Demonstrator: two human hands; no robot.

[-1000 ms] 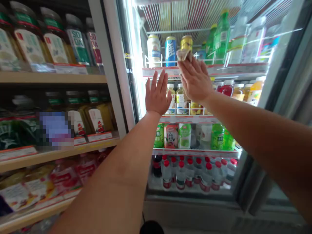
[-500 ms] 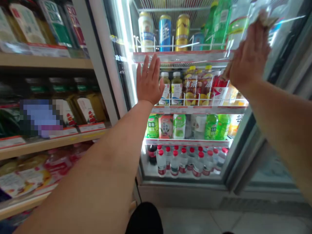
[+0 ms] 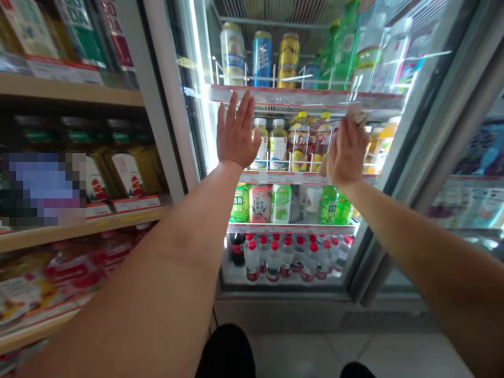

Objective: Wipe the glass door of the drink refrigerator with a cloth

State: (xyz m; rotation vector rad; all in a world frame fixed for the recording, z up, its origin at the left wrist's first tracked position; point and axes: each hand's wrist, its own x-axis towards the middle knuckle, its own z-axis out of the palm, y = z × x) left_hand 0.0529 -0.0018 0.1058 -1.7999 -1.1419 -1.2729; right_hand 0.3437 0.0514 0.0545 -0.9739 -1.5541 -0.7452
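My left hand [image 3: 238,128] is raised with its fingers spread, its palm toward the glass door of a lit drinks fridge [image 3: 283,294]. It holds nothing. Further right, my right hand [image 3: 348,149] presses a crumpled, pale brownish cloth [image 3: 358,116] toward the same glass; bits of the cloth show past its fingertips and by its left side. Behind the glass, cans such as a blue one [image 3: 262,59] stand on the top shelf. Two bottles with white caps [image 3: 278,144] show between my hands on the shelf below.
Wooden shelves [image 3: 118,223] with bottles and packs stand at the left. A metal door frame [image 3: 394,220] and another glass-fronted fridge are at the right. Tiled floor [image 3: 299,354] and dark shoes or knees show at the bottom. Red-capped bottles [image 3: 273,262] fill the fridge's bottom.
My right hand has moved down and to the left with the cloth, from the upper shelf's height to the second shelf's. My left hand stays almost where it was; the view has shifted slightly.
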